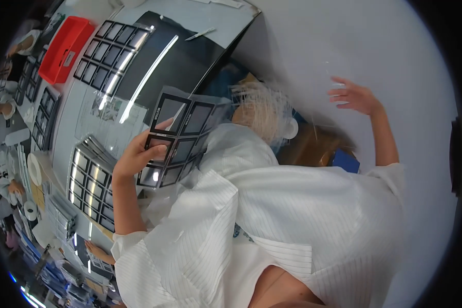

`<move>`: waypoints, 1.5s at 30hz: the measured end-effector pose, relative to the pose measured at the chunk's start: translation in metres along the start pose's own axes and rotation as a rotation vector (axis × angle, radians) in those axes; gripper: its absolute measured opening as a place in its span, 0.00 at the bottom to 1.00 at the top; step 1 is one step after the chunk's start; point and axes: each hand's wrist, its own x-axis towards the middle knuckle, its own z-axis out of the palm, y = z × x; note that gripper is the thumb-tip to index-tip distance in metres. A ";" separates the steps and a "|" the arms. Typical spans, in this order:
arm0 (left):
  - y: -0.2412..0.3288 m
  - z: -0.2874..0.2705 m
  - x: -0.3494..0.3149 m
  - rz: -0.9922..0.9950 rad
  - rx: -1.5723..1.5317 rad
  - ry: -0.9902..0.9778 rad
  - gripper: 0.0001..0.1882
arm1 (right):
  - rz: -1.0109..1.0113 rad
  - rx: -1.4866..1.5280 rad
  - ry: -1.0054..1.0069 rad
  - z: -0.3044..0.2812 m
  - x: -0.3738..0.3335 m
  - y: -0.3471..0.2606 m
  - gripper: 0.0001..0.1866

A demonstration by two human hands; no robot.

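Observation:
My left hand (137,156) grips a flexible clear sheet of black-framed rectangular windows (182,138), thumb on top and fingers behind. A pale pointed sliver shows across one window; I cannot tell whether it is a tool or a reflection. Out to the right, my right hand (355,96) is raised with its fingers apart, holding nothing that I can make out. Faint thin lines show near it, too fine to name. Between the hands and lower down lies a tangled heap of thin clear strips (264,110).
On the table to the left are a black mat (161,61), a slim knife-like tool (200,34), another framed sheet (113,56), stacked framed sheets (90,187) and a red bin (66,49). A brown box (305,146) sits below the strips. Other people work at far left.

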 end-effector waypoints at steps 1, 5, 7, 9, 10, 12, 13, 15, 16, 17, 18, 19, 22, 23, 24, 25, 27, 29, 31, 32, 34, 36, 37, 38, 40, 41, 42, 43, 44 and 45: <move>0.017 0.008 0.010 -0.017 0.024 0.030 0.31 | 0.046 -0.118 0.115 0.006 0.024 0.025 0.32; 0.044 0.022 0.033 -0.029 0.059 0.037 0.30 | -0.152 -0.658 0.447 0.000 0.161 0.242 0.34; 0.051 0.029 0.034 -0.062 0.069 0.113 0.30 | 0.053 -1.195 0.549 0.062 0.217 0.282 0.39; 0.056 0.032 0.035 -0.054 0.077 0.128 0.29 | 0.140 -1.425 0.554 0.087 0.246 0.283 0.39; 0.060 0.031 0.035 -0.048 0.087 0.113 0.29 | -0.083 -1.408 0.614 0.089 0.263 0.274 0.37; 0.062 0.031 0.030 -0.046 0.163 0.160 0.28 | -0.452 -0.823 0.585 0.109 0.289 0.203 0.33; 0.058 0.031 0.025 -0.054 0.233 0.160 0.28 | -0.529 -0.272 0.459 0.148 0.277 0.111 0.30; 0.068 0.037 0.023 -0.086 0.447 0.163 0.29 | -0.984 -0.183 0.169 0.201 0.245 0.002 0.20; 0.070 0.038 0.022 -0.079 0.440 0.201 0.29 | -0.993 -0.195 0.132 0.217 0.231 -0.035 0.20; 0.070 0.038 0.020 0.002 0.419 0.204 0.28 | -0.917 -0.538 -0.094 0.232 0.221 -0.067 0.16; 0.071 0.035 0.015 0.087 0.401 0.198 0.28 | -0.818 -0.879 -0.306 0.243 0.219 -0.086 0.11; 0.081 0.028 0.010 -0.019 0.377 0.161 0.33 | -0.733 -0.891 -0.403 0.246 0.226 -0.095 0.08; 0.067 -0.020 -0.023 0.367 -0.279 0.087 0.51 | -0.624 -0.596 -0.355 0.261 0.230 -0.136 0.06; 0.044 -0.044 -0.032 0.540 -0.416 0.073 0.57 | -0.693 -0.528 -0.282 0.261 0.237 -0.147 0.07; 0.015 -0.059 -0.039 0.723 -0.542 0.080 0.64 | -0.638 -0.461 -0.251 0.266 0.248 -0.166 0.08; 0.000 -0.059 -0.033 0.737 -0.628 0.167 0.74 | -0.679 -0.459 -0.246 0.264 0.271 -0.181 0.09; -0.014 -0.055 -0.012 0.593 -0.560 0.155 0.51 | -0.720 -0.458 -0.256 0.267 0.325 -0.207 0.10; -0.029 -0.054 0.015 0.415 -0.524 0.286 0.41 | -0.723 -0.411 -0.120 0.269 0.377 -0.224 0.12; -0.031 -0.078 0.046 0.135 -0.555 0.676 0.18 | -0.762 -0.503 -0.146 0.265 0.435 -0.240 0.13; -0.028 -0.089 0.060 0.134 -0.564 0.687 0.18 | -0.807 -0.584 -0.152 0.264 0.464 -0.246 0.14; -0.027 -0.111 0.080 0.220 -0.427 1.135 0.13 | -0.867 -0.725 -0.096 0.278 0.514 -0.256 0.15; -0.037 -0.136 0.096 0.198 -0.302 1.271 0.15 | -0.930 -0.863 -0.038 0.290 0.570 -0.264 0.16; -0.040 -0.146 0.108 0.181 -0.166 1.366 0.16 | -1.011 -0.946 0.008 0.285 0.601 -0.268 0.20; -0.042 -0.153 0.115 0.169 -0.175 1.369 0.16 | -1.089 -1.025 0.044 0.284 0.623 -0.268 0.23; -0.038 -0.162 0.123 -0.093 0.039 1.449 0.20 | -1.069 -1.034 0.029 0.290 0.643 -0.269 0.24; -0.037 -0.163 0.125 -0.182 0.142 1.475 0.23 | -1.057 -1.043 0.012 0.292 0.651 -0.271 0.25; -0.042 -0.166 0.127 -0.192 0.135 1.478 0.23 | -1.047 -1.055 -0.003 0.291 0.658 -0.271 0.25; -0.046 -0.169 0.130 -0.254 0.410 1.582 0.23 | -1.083 -1.032 0.011 0.293 0.666 -0.271 0.25; -0.050 -0.171 0.131 -0.314 0.694 1.667 0.23 | -1.078 -1.034 0.002 0.294 0.672 -0.271 0.25; -0.046 -0.171 0.134 -0.322 0.688 1.664 0.23 | -1.062 -1.037 -0.010 0.292 0.678 -0.271 0.25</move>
